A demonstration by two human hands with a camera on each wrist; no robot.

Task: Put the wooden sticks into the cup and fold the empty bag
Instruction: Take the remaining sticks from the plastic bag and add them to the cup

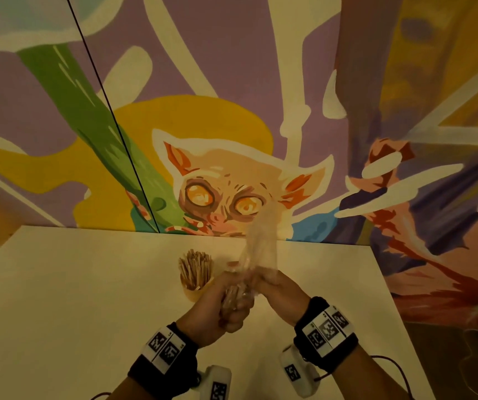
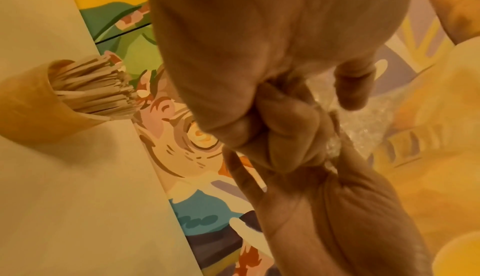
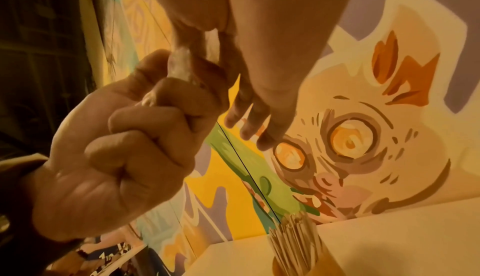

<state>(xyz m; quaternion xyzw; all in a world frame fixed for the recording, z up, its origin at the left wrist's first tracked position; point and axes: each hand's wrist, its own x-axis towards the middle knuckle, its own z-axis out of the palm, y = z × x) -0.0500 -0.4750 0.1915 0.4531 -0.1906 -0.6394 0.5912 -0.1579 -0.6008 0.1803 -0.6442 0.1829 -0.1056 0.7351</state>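
Observation:
A tan cup (image 1: 194, 294) stands mid-table, packed with wooden sticks (image 1: 196, 267). Just right of it and above the table, my left hand (image 1: 229, 310) is a fist gripping a bundle of sticks (image 1: 230, 297) at the lower end of a clear plastic bag (image 1: 261, 241). My right hand (image 1: 269, 284) pinches the bag right beside that fist, and the bag's loose part rises crumpled above both hands. In the right wrist view the left hand (image 3: 130, 147) is clenched, and film of the bag (image 3: 179, 62) is pinched by the right hand (image 3: 259, 75). How many sticks are in the fist is hidden.
The pale table (image 1: 88, 284) meets a painted mural wall (image 1: 232, 111) just behind the cup, and its right edge drops off at the far right. The cup (image 2: 31, 112) lies left of my hands in the left wrist view.

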